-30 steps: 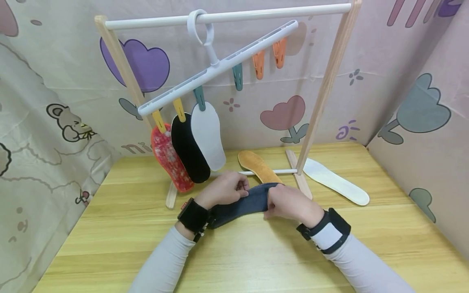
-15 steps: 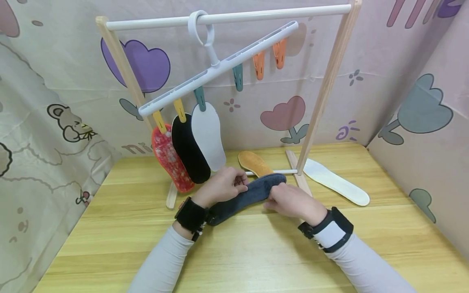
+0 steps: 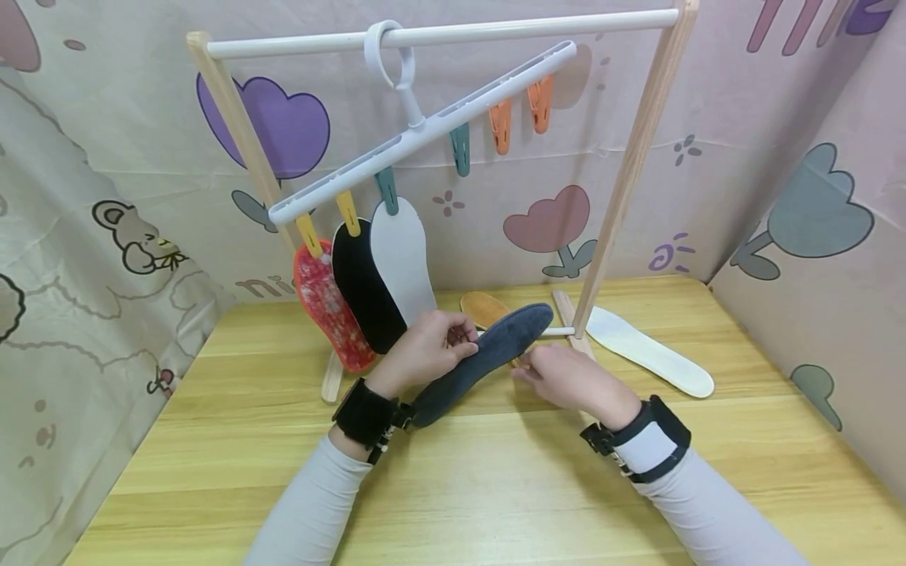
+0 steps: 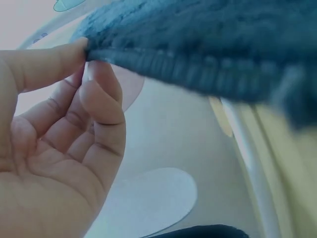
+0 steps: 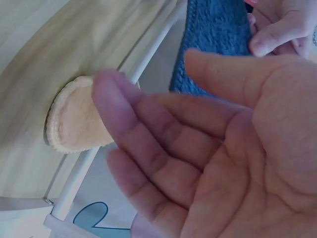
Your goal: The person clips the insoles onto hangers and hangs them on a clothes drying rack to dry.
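A dark blue fuzzy insole (image 3: 488,354) is tilted above the table, its far end raised to the right. My left hand (image 3: 433,346) pinches its edge between thumb and fingers; the left wrist view shows the stitched rim of the insole (image 4: 188,64) at the fingertips. Beside the insole's lower right edge is my right hand (image 3: 576,381), with relaxed fingers and nothing in them in the right wrist view. An orange-tan insole (image 3: 484,309) lies behind, partly hidden by the blue one.
A white hanger (image 3: 425,130) hangs slanted from a wooden rack (image 3: 630,165). Clips hold a red patterned insole (image 3: 329,306), a black insole (image 3: 364,287) and a white insole (image 3: 403,251). Orange clips (image 3: 540,106) hang at right. A pale insole (image 3: 647,350) lies on the table (image 3: 453,503).
The blue insole's right end has risen and swung away from me. My right hand has let go of it and shifted slightly right; my left hand keeps its pinch.
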Action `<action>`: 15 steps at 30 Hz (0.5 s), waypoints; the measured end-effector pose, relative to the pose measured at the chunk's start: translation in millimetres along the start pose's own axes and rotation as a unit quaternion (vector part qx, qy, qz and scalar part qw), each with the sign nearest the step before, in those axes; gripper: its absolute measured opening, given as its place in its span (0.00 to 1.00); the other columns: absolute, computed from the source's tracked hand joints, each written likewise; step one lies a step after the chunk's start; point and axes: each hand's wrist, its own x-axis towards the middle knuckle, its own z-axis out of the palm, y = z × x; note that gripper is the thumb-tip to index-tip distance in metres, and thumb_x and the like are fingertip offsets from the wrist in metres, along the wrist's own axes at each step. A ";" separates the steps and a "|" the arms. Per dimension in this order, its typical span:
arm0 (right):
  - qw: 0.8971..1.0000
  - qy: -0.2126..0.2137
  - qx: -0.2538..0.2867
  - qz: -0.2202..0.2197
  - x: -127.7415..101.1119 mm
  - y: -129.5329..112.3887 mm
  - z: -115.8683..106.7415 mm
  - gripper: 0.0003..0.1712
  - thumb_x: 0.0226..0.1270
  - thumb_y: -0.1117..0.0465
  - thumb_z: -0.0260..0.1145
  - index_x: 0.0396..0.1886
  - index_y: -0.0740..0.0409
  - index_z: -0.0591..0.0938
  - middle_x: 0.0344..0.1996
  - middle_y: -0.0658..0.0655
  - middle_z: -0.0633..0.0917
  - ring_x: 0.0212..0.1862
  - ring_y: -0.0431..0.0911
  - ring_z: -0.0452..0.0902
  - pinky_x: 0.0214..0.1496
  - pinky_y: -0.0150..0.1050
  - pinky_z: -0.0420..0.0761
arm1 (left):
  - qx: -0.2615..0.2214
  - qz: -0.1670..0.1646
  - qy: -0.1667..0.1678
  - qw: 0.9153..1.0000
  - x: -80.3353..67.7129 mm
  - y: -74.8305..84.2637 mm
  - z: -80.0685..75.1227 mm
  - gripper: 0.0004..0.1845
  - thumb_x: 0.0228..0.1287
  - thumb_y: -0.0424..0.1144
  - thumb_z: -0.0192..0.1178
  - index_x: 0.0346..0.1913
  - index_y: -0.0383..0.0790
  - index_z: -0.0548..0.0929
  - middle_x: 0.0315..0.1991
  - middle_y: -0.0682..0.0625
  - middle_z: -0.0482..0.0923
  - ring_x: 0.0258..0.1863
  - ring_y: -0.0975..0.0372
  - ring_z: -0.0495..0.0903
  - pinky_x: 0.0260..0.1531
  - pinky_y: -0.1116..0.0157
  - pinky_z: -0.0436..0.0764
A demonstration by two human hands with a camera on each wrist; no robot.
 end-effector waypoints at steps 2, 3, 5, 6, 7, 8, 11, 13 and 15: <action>1.000 0.015 -0.001 -0.003 0.7 0.5 -0.5 0.10 0.81 0.58 0.66 0.36 0.55 0.84 0.17 0.45 0.67 0.22 0.39 0.67 0.25 0.34 0.65 | 0.000 0.005 0.007 1.000 -1.0 2.0 -0.9 0.02 0.72 0.34 0.70 0.42 0.40 0.87 0.36 0.48 0.86 0.34 0.60 0.81 0.39 0.70 0.84; 1.000 0.023 -0.002 -0.005 0.9 0.7 -0.8 0.10 0.81 0.58 0.66 0.35 0.56 0.84 0.17 0.44 0.67 0.21 0.39 0.66 0.24 0.34 0.64 | 0.002 0.008 0.010 1.000 -1.3 2.6 -1.2 0.02 0.72 0.34 0.70 0.42 0.40 0.87 0.36 0.48 0.86 0.34 0.60 0.81 0.39 0.70 0.85; 0.999 0.032 0.000 -0.008 1.3 1.0 -1.1 0.10 0.81 0.59 0.66 0.35 0.56 0.83 0.16 0.44 0.65 0.20 0.38 0.64 0.24 0.33 0.62 | 0.000 0.012 0.015 1.000 -1.7 3.6 -1.6 0.02 0.72 0.34 0.70 0.43 0.40 0.87 0.36 0.48 0.87 0.34 0.60 0.81 0.39 0.70 0.85; 0.999 0.037 0.002 -0.011 1.6 1.3 -1.0 0.10 0.80 0.59 0.66 0.35 0.56 0.83 0.16 0.44 0.65 0.19 0.37 0.62 0.23 0.33 0.62 | -0.002 0.013 0.018 1.000 -2.0 4.0 -1.8 0.02 0.72 0.34 0.70 0.43 0.40 0.87 0.36 0.48 0.87 0.34 0.60 0.81 0.39 0.70 0.85; 0.999 0.043 0.005 -0.013 2.2 1.6 -1.0 0.09 0.80 0.59 0.66 0.37 0.58 0.84 0.15 0.44 0.65 0.19 0.37 0.62 0.23 0.32 0.61 | -0.002 0.014 0.020 1.000 -2.1 4.3 -2.1 0.02 0.72 0.34 0.70 0.43 0.40 0.87 0.36 0.48 0.87 0.34 0.60 0.81 0.39 0.70 0.85; 0.999 0.049 0.009 -0.013 2.7 1.8 -1.0 0.09 0.80 0.60 0.66 0.39 0.59 0.86 0.15 0.44 0.67 0.19 0.37 0.62 0.22 0.32 0.61 | -0.004 0.014 0.023 1.000 -2.2 4.5 -2.5 0.03 0.72 0.34 0.71 0.44 0.40 0.87 0.37 0.48 0.87 0.34 0.60 0.81 0.39 0.69 0.85; 0.997 0.072 0.025 -0.009 5.6 3.2 -0.8 0.17 0.81 0.59 0.66 0.56 0.68 0.87 0.19 0.48 0.81 0.18 0.37 0.66 0.22 0.33 0.65 | -0.009 0.014 0.034 0.999 -2.6 5.1 -3.9 0.04 0.72 0.35 0.72 0.43 0.40 0.87 0.36 0.49 0.88 0.34 0.61 0.81 0.39 0.68 0.85; 0.995 0.087 0.040 -0.006 7.5 3.9 -1.2 0.21 0.81 0.59 0.65 0.63 0.71 0.84 0.28 0.54 0.91 0.21 0.36 0.73 0.23 0.33 0.70 | -0.013 0.017 0.043 0.999 -2.8 5.6 -4.9 0.04 0.71 0.35 0.72 0.43 0.41 0.87 0.36 0.50 0.88 0.34 0.61 0.82 0.39 0.67 0.84; 0.993 0.102 0.058 -0.003 9.1 4.6 -1.7 0.23 0.81 0.59 0.65 0.66 0.72 0.82 0.39 0.60 0.94 0.27 0.39 0.82 0.27 0.35 0.76 | -0.019 0.021 0.052 0.998 -2.9 6.2 -5.8 0.03 0.71 0.35 0.72 0.42 0.41 0.87 0.35 0.50 0.89 0.34 0.61 0.83 0.39 0.66 0.84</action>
